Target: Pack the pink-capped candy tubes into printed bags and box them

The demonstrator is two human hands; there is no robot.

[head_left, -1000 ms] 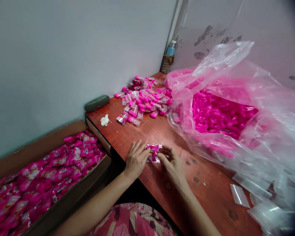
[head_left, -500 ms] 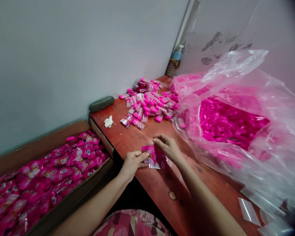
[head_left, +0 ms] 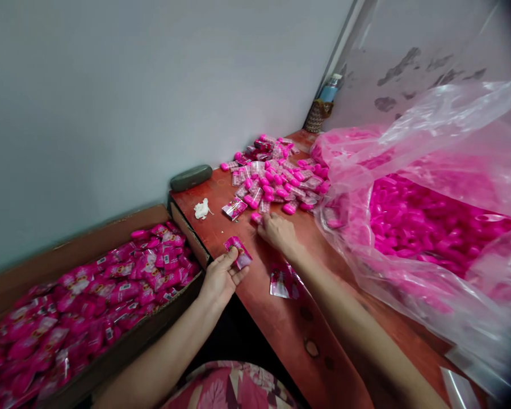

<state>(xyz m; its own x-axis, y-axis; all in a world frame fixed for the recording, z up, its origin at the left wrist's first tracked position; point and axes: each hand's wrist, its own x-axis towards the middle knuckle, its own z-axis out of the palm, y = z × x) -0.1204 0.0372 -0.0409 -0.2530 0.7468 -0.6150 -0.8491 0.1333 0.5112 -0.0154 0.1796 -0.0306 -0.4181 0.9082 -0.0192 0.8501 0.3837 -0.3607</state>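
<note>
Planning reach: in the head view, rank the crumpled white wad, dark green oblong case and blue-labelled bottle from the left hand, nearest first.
1. Crumpled white wad: ahead, slightly left.
2. Dark green oblong case: beyond it, slightly farther left.
3. Blue-labelled bottle: far corner, right.

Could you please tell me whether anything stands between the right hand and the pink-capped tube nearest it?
Nothing visible does: the right hand has its fingertips right at the pink-capped tube, though firm contact is unclear. The other tubes lie beyond it, and the plastic bag is off to the right.
</note>
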